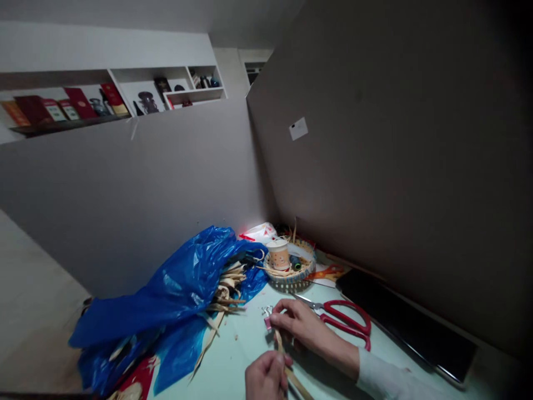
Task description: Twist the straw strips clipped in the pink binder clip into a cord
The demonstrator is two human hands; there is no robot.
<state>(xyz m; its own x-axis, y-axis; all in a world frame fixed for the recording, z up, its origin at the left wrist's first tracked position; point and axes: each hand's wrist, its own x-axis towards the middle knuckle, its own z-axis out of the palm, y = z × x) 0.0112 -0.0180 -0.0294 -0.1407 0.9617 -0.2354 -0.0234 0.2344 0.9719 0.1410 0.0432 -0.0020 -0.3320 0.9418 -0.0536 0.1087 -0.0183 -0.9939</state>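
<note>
My right hand (302,328) is closed, thumb and fingertips pinching at the upper end of a tan dried plant strip (298,384), beside a pink binder clip (267,321). The clip's wire handles point away from me, and whether it grips the strip is hard to see. Lower down and nearer to me, my left hand (266,375) has its fingers closed around the same strip. The strip's lower end runs off the bottom of the picture. Just right of my right hand lie red-handled scissors (347,317), their blades pointing left.
On the left, a blue plastic bag (183,272) spills dried strips (229,286). Behind my hands, a woven basket (291,285) holds a paper cup (278,256) and a thread spool (295,263). Orange scissors (331,272) and a long black object (403,325) lie along the right panel.
</note>
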